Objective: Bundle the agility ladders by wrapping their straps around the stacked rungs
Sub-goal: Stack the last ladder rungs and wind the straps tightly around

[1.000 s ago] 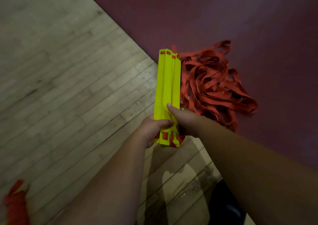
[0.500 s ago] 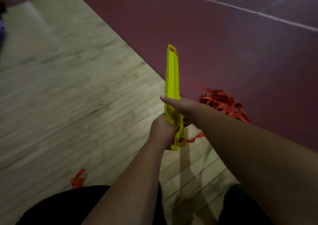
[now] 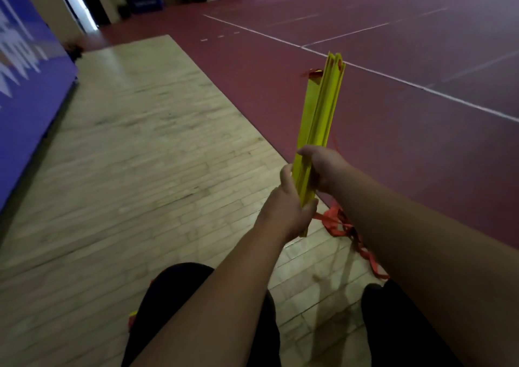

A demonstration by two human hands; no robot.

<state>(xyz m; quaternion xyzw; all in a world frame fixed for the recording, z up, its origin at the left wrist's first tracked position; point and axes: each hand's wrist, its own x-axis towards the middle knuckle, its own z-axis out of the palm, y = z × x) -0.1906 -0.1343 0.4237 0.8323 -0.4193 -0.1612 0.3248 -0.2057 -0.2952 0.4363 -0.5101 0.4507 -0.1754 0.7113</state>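
the stacked rungs [image 3: 320, 119] were held low and nearly flat one second ago, with the straps [image 3: 339, 223] in a loose heap beside them on the red court floor [image 3: 393, 130]. now the yellow stack is lifted and stands almost upright in the air, a little tilted to the right, above the edge where the wooden floor [image 3: 140, 147] meets the red court.

both hands are clamped on its lower part and close together. the left hand [image 3: 286, 206] grips near the bottom end, and the right hand [image 3: 323, 167] grips just above it.

the straps now hang from the bottom end and trail on the wooden floor near that same edge, partly hidden under the right forearm.

i see no strap around the rungs yet, so i judge the wrapping is not started. the lifting seems to pull the straps out of the heap, which should make them easier to wind.
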